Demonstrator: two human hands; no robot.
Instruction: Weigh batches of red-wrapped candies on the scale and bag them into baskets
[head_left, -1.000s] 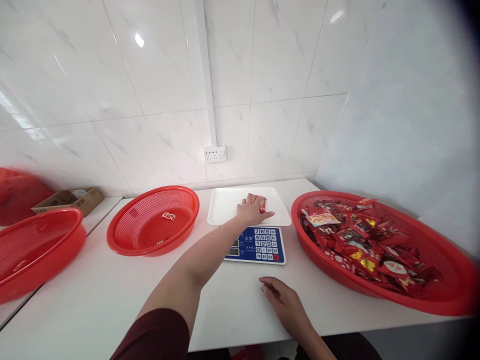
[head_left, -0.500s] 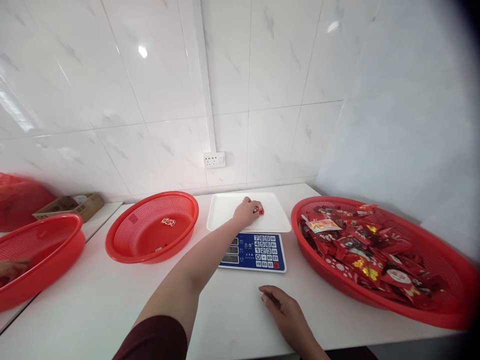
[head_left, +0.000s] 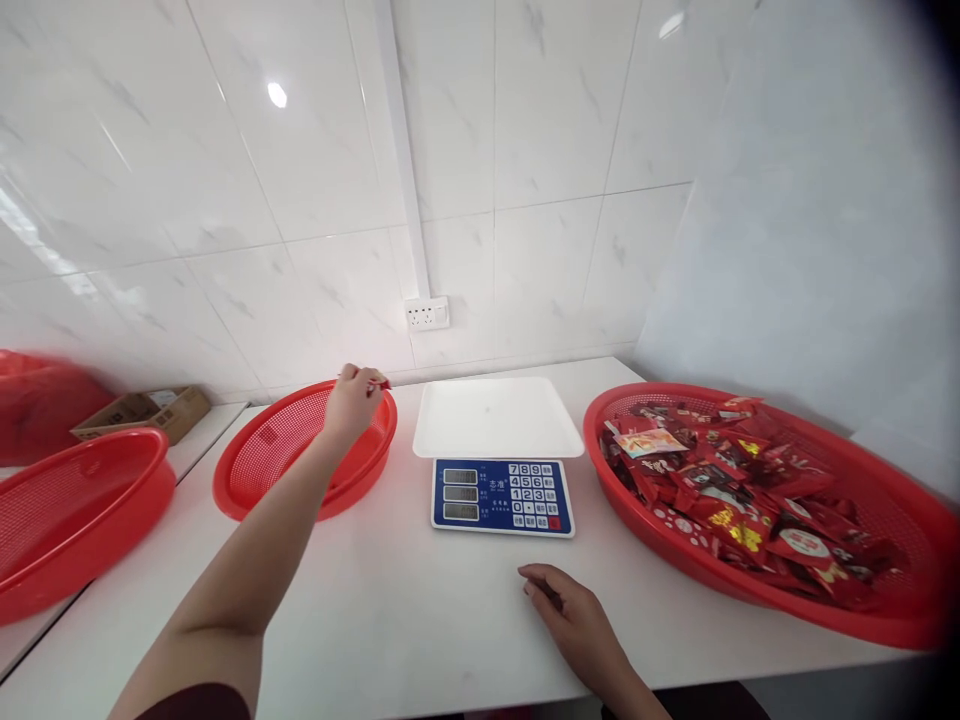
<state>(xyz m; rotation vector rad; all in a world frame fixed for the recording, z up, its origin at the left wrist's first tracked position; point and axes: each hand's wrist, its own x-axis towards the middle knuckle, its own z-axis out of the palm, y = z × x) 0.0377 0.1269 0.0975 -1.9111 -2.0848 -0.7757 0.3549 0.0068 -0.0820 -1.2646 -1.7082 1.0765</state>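
Note:
My left hand point(head_left: 351, 400) is raised over the right rim of a round red mesh basket point(head_left: 277, 450) and holds a small red packet point(head_left: 381, 381) in its fingers. The white tray point(head_left: 496, 418) of the electronic scale point(head_left: 502, 495) is bare. My right hand point(head_left: 576, 620) rests palm down on the white counter in front of the scale, fingers loosely curled, holding nothing. At the right stands a large red basket point(head_left: 885, 610) with several red snack packets point(head_left: 720, 480) heaped in it.
Another red basket point(head_left: 75, 520) sits at the far left on a neighbouring table, with a cardboard box point(head_left: 142, 408) and a red bag point(head_left: 37, 400) behind it. A wall socket point(head_left: 427, 313) is above the scale. Tiled walls close the back and right.
My left hand closed on the red packet on the scale tray, lifted it off and swung left to above the red basket. My right hand stayed put.

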